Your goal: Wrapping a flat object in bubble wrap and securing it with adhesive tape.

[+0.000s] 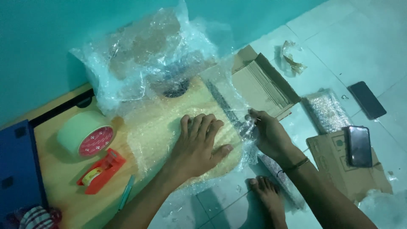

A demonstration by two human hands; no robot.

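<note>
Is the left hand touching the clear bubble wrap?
Touching. The head view shows the left hand pressed flat, palm down, on the clear bubble wrap.

A large roll of pale tape with a red core label point(86, 136) stands on a low wooden board point(59, 178), just beside a red plastic tape dispenser point(101, 171). A slim teal pen point(126, 193) lies near the board's edge. An opened brown cardboard box point(263, 85) rests on the pale tiled floor point(364, 46). A dark phone point(366, 99) lies alone on the tiles; another dark phone point(359, 145) lies on a flat piece of cardboard point(335, 167).
</note>
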